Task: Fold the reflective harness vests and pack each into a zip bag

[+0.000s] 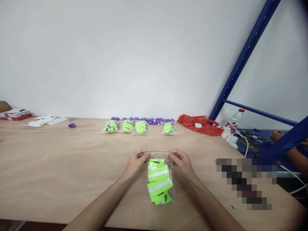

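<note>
A clear zip-lock bag [172,173] with a red line along its top edge is held in front of me, just over the table. Inside it lies a folded neon-yellow strap [158,179] with silvery reflective stripes. My left hand [137,161] pinches the bag's top left corner between thumb and fingers. At the top right corner, my right hand [183,161] has the same pinch. Farther back, several similar packed bags [141,127] of neon strap sit in a row near the wall, one [168,128] apart to the right.
Several purple round pieces [154,122] lie behind the packed bags. A red plastic bag [202,125] is at the back right, near a blue metal frame [237,67] and a bottle [235,119]. White papers [44,120] lie left. Another person's hand [276,135] shows at far right.
</note>
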### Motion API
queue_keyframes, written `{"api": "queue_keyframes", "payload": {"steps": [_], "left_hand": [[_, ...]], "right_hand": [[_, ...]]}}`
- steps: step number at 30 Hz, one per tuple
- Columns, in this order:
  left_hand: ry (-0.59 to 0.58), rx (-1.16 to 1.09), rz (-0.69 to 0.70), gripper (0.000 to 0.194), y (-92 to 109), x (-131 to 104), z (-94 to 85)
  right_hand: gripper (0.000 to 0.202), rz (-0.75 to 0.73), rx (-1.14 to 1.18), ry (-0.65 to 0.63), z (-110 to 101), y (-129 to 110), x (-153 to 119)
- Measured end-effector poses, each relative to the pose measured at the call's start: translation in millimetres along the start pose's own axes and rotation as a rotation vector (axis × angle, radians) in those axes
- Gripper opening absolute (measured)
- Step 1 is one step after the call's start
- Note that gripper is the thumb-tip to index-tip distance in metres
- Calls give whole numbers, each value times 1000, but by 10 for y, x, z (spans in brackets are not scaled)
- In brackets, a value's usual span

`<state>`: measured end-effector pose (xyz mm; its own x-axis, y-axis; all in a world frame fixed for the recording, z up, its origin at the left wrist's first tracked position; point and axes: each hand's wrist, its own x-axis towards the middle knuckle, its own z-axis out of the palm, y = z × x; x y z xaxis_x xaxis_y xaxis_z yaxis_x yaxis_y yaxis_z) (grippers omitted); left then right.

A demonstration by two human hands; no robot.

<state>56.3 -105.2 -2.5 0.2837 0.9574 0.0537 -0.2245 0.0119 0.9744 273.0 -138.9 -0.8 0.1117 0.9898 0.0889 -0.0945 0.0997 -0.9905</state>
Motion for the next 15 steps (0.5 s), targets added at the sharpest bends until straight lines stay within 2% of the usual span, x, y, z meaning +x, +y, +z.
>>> {"api": "queue_keyframes", "payload": {"steps": [7, 15], "left_hand": [[5, 1, 43, 41, -3, -12, 28], [-48, 30, -17, 46, -70, 19, 54]], "right_hand": [[40, 101, 45, -49, 34, -8, -18], [44, 29, -36, -109, 95, 35, -21]]}}
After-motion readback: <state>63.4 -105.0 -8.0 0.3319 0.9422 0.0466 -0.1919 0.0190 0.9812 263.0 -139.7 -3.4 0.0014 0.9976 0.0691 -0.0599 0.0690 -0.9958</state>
